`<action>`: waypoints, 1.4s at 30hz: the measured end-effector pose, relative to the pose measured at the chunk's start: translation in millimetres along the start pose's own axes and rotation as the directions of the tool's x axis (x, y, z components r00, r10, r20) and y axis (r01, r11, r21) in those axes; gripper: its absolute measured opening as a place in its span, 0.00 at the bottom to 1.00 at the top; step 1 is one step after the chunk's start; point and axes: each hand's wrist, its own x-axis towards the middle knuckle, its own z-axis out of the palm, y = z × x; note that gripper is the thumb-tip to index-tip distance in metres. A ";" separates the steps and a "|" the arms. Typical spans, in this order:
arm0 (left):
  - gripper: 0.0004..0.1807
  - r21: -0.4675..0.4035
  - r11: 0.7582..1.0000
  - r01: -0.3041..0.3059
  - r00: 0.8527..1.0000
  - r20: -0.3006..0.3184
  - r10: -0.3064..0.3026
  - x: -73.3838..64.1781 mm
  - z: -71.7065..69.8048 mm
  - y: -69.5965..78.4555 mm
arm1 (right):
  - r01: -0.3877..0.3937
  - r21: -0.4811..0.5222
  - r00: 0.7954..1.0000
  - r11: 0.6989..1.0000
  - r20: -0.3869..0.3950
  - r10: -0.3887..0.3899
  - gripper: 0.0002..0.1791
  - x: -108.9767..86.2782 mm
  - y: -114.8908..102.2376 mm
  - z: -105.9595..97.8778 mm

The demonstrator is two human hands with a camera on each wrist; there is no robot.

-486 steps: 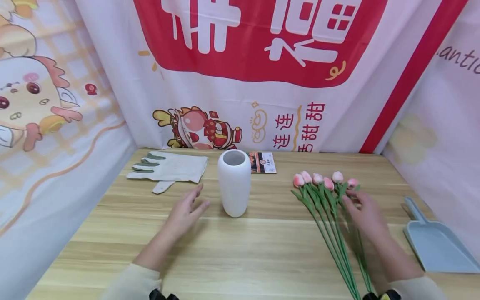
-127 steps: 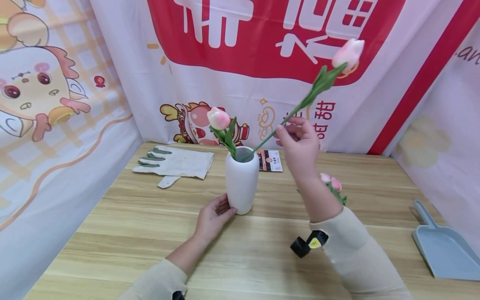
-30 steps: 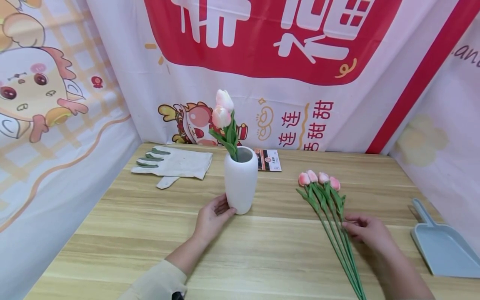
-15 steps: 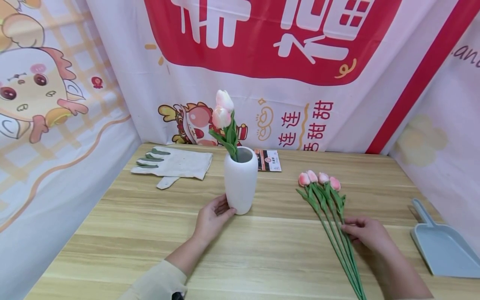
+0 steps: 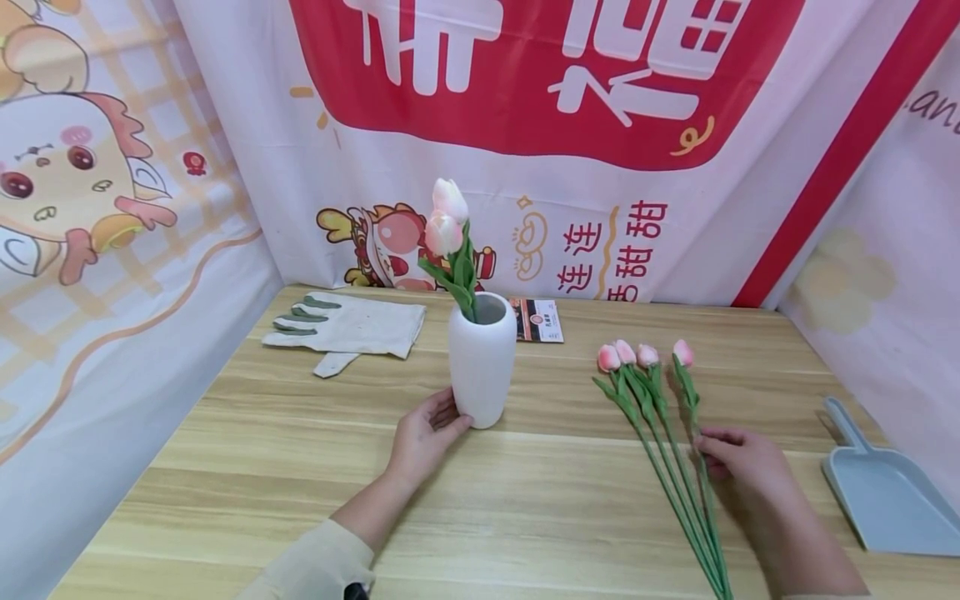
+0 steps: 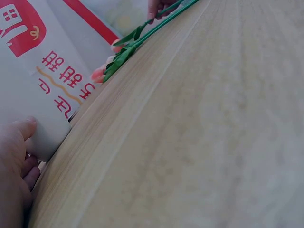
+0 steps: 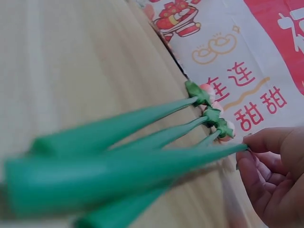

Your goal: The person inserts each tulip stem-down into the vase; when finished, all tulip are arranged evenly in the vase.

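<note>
A white vase [image 5: 482,371] stands upright on the wooden table, with two pale pink tulips [image 5: 444,233] leaning left out of its mouth. My left hand [image 5: 423,437] holds the vase low on its left side, thumb in front; the left wrist view shows the fingers [image 6: 29,172] at its base. On the right, my right hand [image 5: 746,467] pinches the stem of a single pink tulip [image 5: 686,383] between thumb and fingertips. Left of that stem lie three more tulips [image 5: 637,392], their green stems side by side. In the right wrist view the stem ends loom large before the right hand [image 7: 278,173].
A white work glove [image 5: 356,325] with green-edged fingers lies at the back left. Behind the vase is a small printed card [image 5: 542,322]. A grey-blue dustpan [image 5: 892,500] lies at the right edge. Printed cloth [image 5: 525,150] hangs behind the table and along both sides.
The right hand has drawn one tulip slightly right, apart from the other three. Several seconds ago it was lowering a second tulip into the vase. The left hand has stayed at the vase.
</note>
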 end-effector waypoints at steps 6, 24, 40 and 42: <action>0.28 0.010 1.000 -0.013 1.000 0.000 0.013 10.8 0.8 -27.5 | 0.022 0.199 1.000 0.980 -0.013 -0.020 0.28 0.5 -5.1 -4.3; 0.26 0.005 1.000 -0.006 1.000 0.009 0.006 1.0 -1.0 2.2 | 0.066 0.701 0.998 0.710 -0.042 -0.051 0.11 2.1 -39.8 8.7; 0.27 -0.008 1.000 -0.009 1.000 -0.007 0.009 7.3 2.7 -19.5 | 0.252 0.821 0.932 0.512 -0.349 0.100 0.12 12.9 -93.8 48.0; 0.28 -0.009 1.000 -0.010 1.000 -0.012 0.009 10.2 3.3 -27.6 | 0.277 0.828 0.923 0.488 -0.370 0.103 0.12 13.0 -101.3 52.0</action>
